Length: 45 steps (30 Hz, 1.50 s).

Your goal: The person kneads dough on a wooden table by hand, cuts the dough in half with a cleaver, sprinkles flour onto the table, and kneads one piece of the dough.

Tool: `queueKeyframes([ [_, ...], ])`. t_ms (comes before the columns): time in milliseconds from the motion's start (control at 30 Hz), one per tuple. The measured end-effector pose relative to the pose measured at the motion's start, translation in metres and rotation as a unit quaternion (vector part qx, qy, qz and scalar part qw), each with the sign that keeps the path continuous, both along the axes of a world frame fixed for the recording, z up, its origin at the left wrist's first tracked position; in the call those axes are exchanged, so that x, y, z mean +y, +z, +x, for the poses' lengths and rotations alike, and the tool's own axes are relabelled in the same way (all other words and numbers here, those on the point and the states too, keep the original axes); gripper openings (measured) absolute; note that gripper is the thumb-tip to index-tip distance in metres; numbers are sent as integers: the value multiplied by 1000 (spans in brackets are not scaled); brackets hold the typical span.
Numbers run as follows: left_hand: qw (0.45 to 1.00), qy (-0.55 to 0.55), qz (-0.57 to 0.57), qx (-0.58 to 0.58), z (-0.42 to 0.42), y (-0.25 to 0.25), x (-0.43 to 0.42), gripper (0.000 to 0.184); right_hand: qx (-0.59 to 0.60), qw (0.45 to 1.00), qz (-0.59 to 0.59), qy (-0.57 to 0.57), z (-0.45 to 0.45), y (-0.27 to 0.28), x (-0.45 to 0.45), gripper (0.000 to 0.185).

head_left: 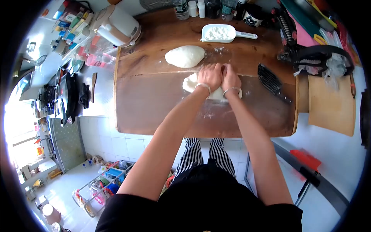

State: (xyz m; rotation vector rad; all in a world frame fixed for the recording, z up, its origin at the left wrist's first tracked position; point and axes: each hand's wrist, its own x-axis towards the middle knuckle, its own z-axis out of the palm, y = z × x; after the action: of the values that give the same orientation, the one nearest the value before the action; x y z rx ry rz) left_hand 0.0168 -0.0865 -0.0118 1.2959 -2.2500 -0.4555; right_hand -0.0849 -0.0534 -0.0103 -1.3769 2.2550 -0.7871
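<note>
My left hand [210, 76] and my right hand [231, 78] are side by side, pressing down on a lump of white dough [189, 83]. The fingers of both curl over its far side, and the hands cover much of it. The dough shows to the left of my left hand and below both wrists. A second, smooth oval piece of dough [184, 57] lies just beyond, to the left. Behind my hands sits a white scoop [228, 34] heaped with flour. To the right rests a dark-bladed cleaver [269, 79], its handle toward the near right corner.
The wooden board [150, 104] has traces of flour. A white rice cooker [116, 26] stands at its back left, with bottles [181, 9] and jars along the back. A cutting board [331, 104] is at the right. A wire rack [102, 189] stands on the floor.
</note>
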Motion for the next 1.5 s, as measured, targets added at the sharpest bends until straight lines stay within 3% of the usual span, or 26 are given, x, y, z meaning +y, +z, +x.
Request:
queueKeyframes([
  [67, 1000, 0, -22, -12, 3, 10, -2, 18, 12, 999, 32, 23, -5, -5, -6, 24],
  [133, 985, -7, 147, -92, 18, 36, 22, 21, 5, 993, 0, 117, 4, 12, 15, 24],
  [200, 999, 18, 3, -40, 44, 56, 55, 15, 68, 992, -66, 88, 34, 26, 43, 19],
  [233, 995, 36, 53, -74, 55, 65, 72, 13, 34, 980, -182, 69, 56, 31, 62, 16],
  [267, 995, 66, 40, -61, 66, 39, 88, 18, 99, 972, -190, 93, 69, 29, 78, 20],
  [333, 992, 83, -98, 13, 81, -7, 106, 25, 135, 938, -274, 165, 75, 7, 89, 28],
  [467, 993, 29, -115, 14, 81, -17, 50, 24, 174, 933, -244, 201, 64, -10, 39, 31],
  [533, 999, 10, 2, -40, 77, -17, 18, 19, 161, 943, -206, 205, 56, -18, 7, 29],
  [567, 995, 8, -90, -34, 78, -20, 10, 15, 162, 944, -203, 203, 52, -21, -5, 29],
  [667, 997, 21, -46, 66, 70, -33, -14, 16, 163, 945, -187, 214, 44, -28, -37, 21],
  [700, 994, 35, -101, 23, 69, -30, -16, 16, 139, 948, -194, 209, 44, -28, -46, 14],
  [767, 996, 51, -75, 25, 65, -30, -22, 16, 142, 952, -168, 211, 41, -27, -57, 12],
  [833, 997, 73, 3, -22, 64, -32, -15, 16, 136, 958, -141, 210, 42, -24, -52, 9],
  [967, 995, 101, 18, -4, 52, -31, 41, 12, 167, 953, -175, 184, 39, -25, 9, 12],
  [1000, 990, 96, 13, 105, 46, -46, 65, 11, 170, 955, -151, 193, 33, -21, 36, 15],
  [1067, 996, 86, 34, -14, 35, -15, 100, 11, 166, 957, -160, 177, 21, -26, 77, 17],
  [1200, 997, 71, -1, 15, 25, -22, 86, 11, 140, 959, -183, 162, 11, -28, 63, 18],
  [1267, 995, 75, -3, 65, 20, -32, 64, 11, 129, 967, -124, 181, 6, -19, 38, 16],
  [1333, 996, 74, 28, 41, 15, -23, 50, 11, 129, 968, -131, 173, 1, -24, 22, 14],
  [1433, 993, 105, 28, 37, 9, -15, 33, 13, 143, 979, -44, 136, -3, -26, 4, 14],
  [1500, 985, 110, 125, 51, 6, -59, 27, 14, 133, 982, -19, 135, -4, -26, -1, 15],
])
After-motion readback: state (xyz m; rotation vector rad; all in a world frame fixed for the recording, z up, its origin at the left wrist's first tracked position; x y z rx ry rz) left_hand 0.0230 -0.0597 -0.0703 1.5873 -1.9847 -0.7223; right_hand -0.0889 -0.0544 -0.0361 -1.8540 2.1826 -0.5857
